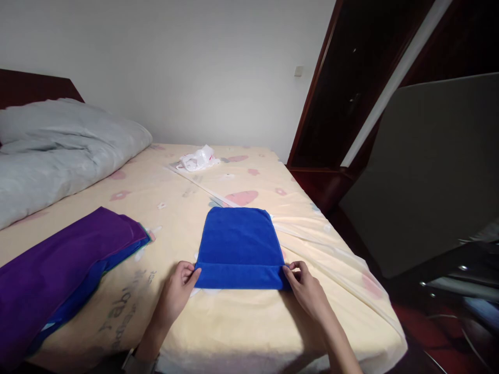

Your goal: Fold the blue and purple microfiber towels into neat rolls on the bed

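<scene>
A blue cloth (241, 236) lies flat on the bed, its near edge folded over into a narrow band. My left hand (181, 285) pinches the left end of that band between thumb and fingers. At the right end, my right hand (302, 283) grips the corner in the same way. Both hands touch the cloth at about the same height, and a watch or band shows at my left wrist.
Purple and blue cloths (74, 254) are stacked at the left. A grey quilt (66, 150) lies behind them. Farther back sits a white plastic bag (198, 158) on the patterned bed sheet (241, 322). Beyond the bed's right edge stands a dark grey panel (432, 171).
</scene>
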`<state>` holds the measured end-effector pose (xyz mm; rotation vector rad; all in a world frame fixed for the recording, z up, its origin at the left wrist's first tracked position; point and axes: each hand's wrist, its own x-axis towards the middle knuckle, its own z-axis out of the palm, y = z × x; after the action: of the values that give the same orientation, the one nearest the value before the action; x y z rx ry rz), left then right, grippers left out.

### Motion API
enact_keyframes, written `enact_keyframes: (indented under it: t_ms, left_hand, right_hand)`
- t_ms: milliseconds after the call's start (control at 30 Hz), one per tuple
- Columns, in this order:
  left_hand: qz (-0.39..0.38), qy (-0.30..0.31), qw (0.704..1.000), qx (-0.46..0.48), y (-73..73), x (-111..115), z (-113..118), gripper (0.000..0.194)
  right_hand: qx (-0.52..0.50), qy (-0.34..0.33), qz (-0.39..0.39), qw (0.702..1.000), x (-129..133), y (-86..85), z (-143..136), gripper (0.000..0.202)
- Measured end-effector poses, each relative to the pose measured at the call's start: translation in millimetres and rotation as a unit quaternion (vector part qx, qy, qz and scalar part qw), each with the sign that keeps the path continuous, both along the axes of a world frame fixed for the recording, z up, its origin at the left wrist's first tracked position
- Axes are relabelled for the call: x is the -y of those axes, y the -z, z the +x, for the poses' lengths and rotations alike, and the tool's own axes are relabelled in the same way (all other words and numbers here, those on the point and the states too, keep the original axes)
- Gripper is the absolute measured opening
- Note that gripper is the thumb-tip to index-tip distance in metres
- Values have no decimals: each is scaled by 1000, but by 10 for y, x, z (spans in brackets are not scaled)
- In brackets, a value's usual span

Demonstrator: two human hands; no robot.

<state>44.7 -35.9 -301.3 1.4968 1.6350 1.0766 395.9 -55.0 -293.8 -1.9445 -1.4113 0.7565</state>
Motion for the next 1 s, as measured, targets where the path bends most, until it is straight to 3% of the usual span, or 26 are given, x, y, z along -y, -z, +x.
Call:
enact_keyframes:
  t_ms: [167, 300, 500, 633, 733, 833, 900, 933, 1000]
  left_hand:
    - [2, 5, 1000, -11, 80, -24, -57, 39]
    - [-7, 1, 1000, 0, 110, -32, -79, 39]
    - [10, -14, 1000, 18, -30, -1, -73, 42]
    - [-15, 14, 999, 25, -133, 57, -102, 42]
    - [-28, 46, 998, -36, -134, 77, -160, 38]
    - [43, 4, 989, -138, -139, 78, -236, 31]
    - [112, -23, 976, -184, -173, 86, -283, 27]
    - [140, -14, 970, -196, -195, 95, -302, 26]
    - [170, 61, 959, -217, -228, 119, -327, 21]
  right_hand:
    - [-115, 12, 28, 993, -3, 47, 4, 39]
    - [-118, 20, 32, 992, -55, 139, 18, 42]
    - [-118, 38, 87, 988, -80, 139, 64, 38]
    - [-48, 33, 69, 996, -3, 77, 77, 32]
    - [46, 22, 40, 998, 60, 23, 51, 21]
    - [91, 33, 45, 994, 100, -70, 37, 23]
    - [80, 55, 89, 991, 120, -142, 54, 27]
    - [61, 55, 116, 990, 131, -174, 69, 28]
    - [16, 3, 147, 989, 156, -219, 102, 27]
